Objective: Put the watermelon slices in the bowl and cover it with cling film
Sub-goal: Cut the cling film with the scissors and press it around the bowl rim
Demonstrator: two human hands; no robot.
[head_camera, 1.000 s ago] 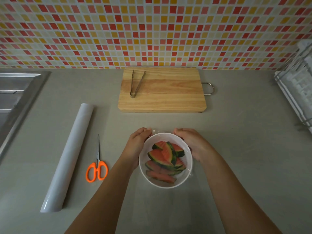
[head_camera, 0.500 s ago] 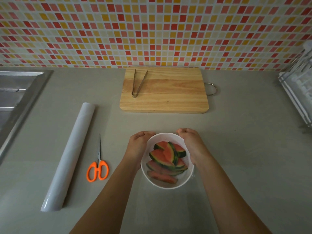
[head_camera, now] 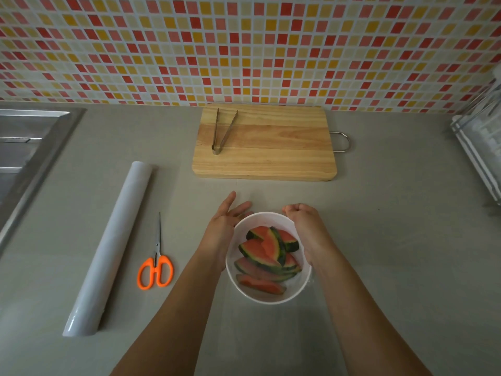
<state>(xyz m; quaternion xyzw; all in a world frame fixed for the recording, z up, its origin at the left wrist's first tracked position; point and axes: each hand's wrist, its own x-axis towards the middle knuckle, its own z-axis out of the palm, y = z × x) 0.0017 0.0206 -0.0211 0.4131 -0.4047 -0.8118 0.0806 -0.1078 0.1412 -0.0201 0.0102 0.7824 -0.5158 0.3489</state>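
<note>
While the slices [head_camera: 261, 251] lie piled in the bowl [head_camera: 271, 299] on the bench [head_camera: 393, 240], the left grip [head_camera: 223, 229] lies against the bowl's left rim, fingers straight and apart. The right grip [head_camera: 303, 223] is curled at the far right rim; whether it pinches anything cannot be told. The film roll [head_camera: 108, 251] lies well left, beside scissors [head_camera: 156, 270].

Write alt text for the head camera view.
Two hands flank a white bowl of watermelon slices on a grey counter: the left hand open at its left rim, the right hand curled at its far right rim. A roll of cling film and orange scissors lie to the left; tongs rest on a cutting board behind.
</note>
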